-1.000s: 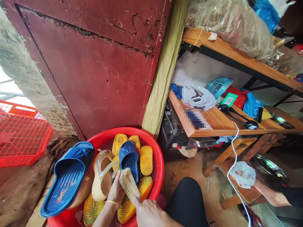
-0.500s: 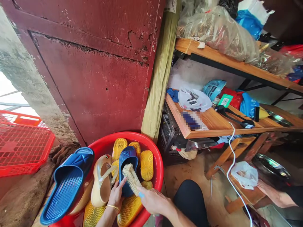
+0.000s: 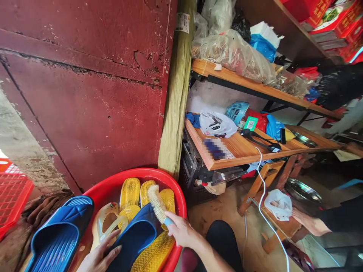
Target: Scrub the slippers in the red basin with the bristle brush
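My left hand (image 3: pixel 100 254) is closed on the side of a dark blue slipper (image 3: pixel 137 232), which lies tilted over the red basin (image 3: pixel 181 200). The rest of that slipper runs out of view at the bottom. In my right hand (image 3: pixel 181 228) is a scrub brush (image 3: pixel 157 203) with pale bristles and a light blue handle. Its bristles are beside the slipper's toe strap; whether they touch cannot be made out. Several yellow slippers (image 3: pixel 130 193) lie in the basin around it. A beige clog (image 3: pixel 96 223) rests by my left hand. Another blue slipper (image 3: pixel 56 241) sits over the basin's left side.
A red plastic crate (image 3: pixel 14 200) stands at left, before a dark red door (image 3: pixel 99 113). On the right, a wooden table (image 3: pixel 224 163) carries bags and a headset-like black item. Another person's hand (image 3: pixel 310 222) is at a white plastic bag (image 3: pixel 278 204). A white cable (image 3: pixel 265 196) hangs down.
The held blue slipper has been turned and raised, so its toe now points up and right. The brush has moved from inside it to beside the toe strap. The view has swung right.
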A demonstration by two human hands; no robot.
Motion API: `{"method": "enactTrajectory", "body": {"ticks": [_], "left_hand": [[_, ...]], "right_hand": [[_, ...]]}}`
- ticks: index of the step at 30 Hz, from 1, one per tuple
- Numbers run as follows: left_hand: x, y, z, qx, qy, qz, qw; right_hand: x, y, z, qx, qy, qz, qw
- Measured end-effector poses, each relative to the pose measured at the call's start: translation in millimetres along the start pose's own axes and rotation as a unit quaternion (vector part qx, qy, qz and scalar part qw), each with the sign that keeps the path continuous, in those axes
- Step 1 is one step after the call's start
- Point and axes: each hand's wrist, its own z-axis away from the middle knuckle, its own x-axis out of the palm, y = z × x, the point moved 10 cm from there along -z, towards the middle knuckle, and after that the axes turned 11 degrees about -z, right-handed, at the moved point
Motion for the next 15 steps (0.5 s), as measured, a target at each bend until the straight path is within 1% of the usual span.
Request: {"method": "enactTrajectory", "body": {"ticks": [1, 2, 4, 5, 6, 7, 8, 10, 11, 12, 13, 14, 15], "left_hand": [[-4.9, 9, 1, 0.046, 0.021, -0.065, 0.997], [-7.9, 20, 4, 0.097, 0.051, -0.134, 0.985], [-7.7, 41, 16, 0.187, 0.129, -0.237, 0.945], [-1.9, 50, 23, 0.221, 0.153, -0.262, 0.927], [9.6, 54, 27, 0.243, 0.149, -0.275, 0.918], [25.8, 53, 28, 0.248, 0.116, -0.278, 0.921], [44.6, 48, 28, 0.236, 0.065, -0.273, 0.930], [80.1, 33, 25, 0.186, -0.035, -0.234, 0.954], [92.0, 26, 23, 0.153, -0.062, -0.200, 0.966], [99.1, 19, 20, 0.113, -0.069, -0.157, 0.979], [102.1, 12, 16, 0.069, -0.061, -0.101, 0.991], [104.0, 5, 13, 0.024, -0.049, -0.034, 0.998], [106.1, -1, 11, -0.020, -0.039, 0.041, 0.998]], "right_hand": [[6, -2, -1, -0.006, -0.001, 0.023, 1.000], [11, -3, -1, -0.010, -0.003, 0.042, 0.999], [22, -1, 3, -0.006, -0.017, 0.066, 0.998], [26, 2, 6, 0.001, -0.026, 0.072, 0.997], [30, 5, 10, 0.010, -0.035, 0.075, 0.997], [32, 7, 13, 0.016, -0.043, 0.075, 0.996], [33, 8, 17, 0.021, -0.047, 0.074, 0.996], [32, 7, 22, 0.025, -0.047, 0.071, 0.996], [31, 6, 24, 0.028, -0.045, 0.072, 0.996], [29, 6, 27, 0.032, -0.041, 0.077, 0.996], [29, 7, 29, 0.036, -0.036, 0.085, 0.995], [29, 9, 32, 0.038, -0.034, 0.096, 0.994], [30, 13, 35, 0.036, -0.028, 0.112, 0.993]]}}
